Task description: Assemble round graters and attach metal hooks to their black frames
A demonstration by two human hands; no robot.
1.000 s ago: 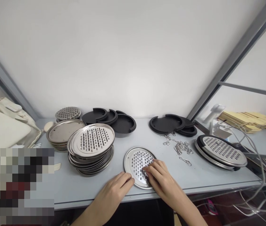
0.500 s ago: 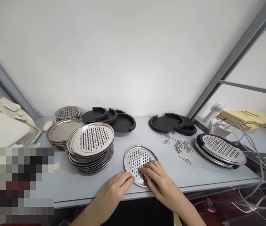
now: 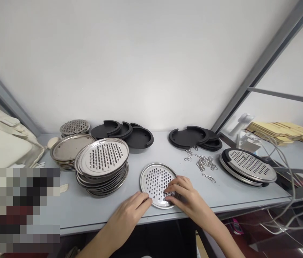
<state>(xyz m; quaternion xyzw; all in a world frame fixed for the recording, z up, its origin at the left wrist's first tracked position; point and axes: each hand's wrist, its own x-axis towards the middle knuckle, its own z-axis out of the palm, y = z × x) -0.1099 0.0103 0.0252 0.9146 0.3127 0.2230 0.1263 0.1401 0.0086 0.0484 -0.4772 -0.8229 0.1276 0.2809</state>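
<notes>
A round metal grater plate (image 3: 155,179) with raised teeth lies flat on the grey table. My left hand (image 3: 130,211) has its fingers pressed together at the plate's lower left rim, holding that edge. Over the right side of the plate is my right hand (image 3: 187,195), its thumb and fingers bent and apart, the fingertips close to the toothed surface; whether they touch cannot be told. Left of the plate rises a stack of similar grater plates (image 3: 105,157). To the right, several wire clips (image 3: 205,163) lie loose.
Black round holders (image 3: 189,138) (image 3: 139,138) sit along the wall. Plain metal discs (image 3: 71,147) and another grater stack (image 3: 75,126) stand at left. A black-rimmed grater (image 3: 250,165) rests on discs at right, near yellow pieces (image 3: 280,130) and white cables (image 3: 288,168).
My right hand has shifted from the plate's middle toward its right edge, with thumb and fingers opening apart. My left hand stays at the rim. The view has tilted slightly.
</notes>
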